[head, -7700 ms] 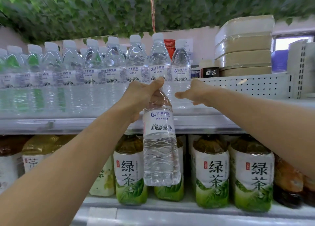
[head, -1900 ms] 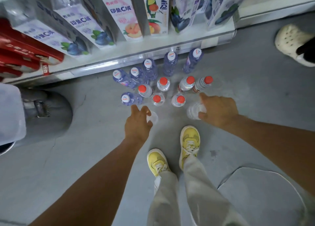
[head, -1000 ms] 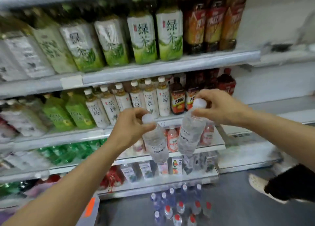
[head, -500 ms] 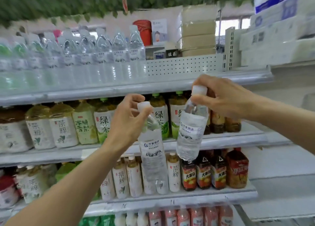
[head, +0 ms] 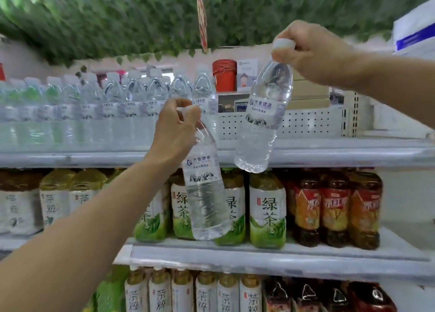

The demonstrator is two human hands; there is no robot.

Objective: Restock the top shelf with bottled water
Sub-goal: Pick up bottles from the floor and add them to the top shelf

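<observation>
bottles hang cap-up: l hand (head: 173,133) bottle (head: 204,194) near vertical, r hand (head: 313,50) bottle (head: 263,118) tilted.

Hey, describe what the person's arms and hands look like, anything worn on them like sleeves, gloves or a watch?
Both forearms are bare as far as the view shows: no sleeves, gloves, watch or bracelet. The left hand and right hand show no rings on the visible fingers, though motion blur softens fine detail.

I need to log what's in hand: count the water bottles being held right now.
2. One water bottle hangs from the left hand before the green tea; the other bottle hangs, tilted, from the right hand at the top shelf.
</observation>
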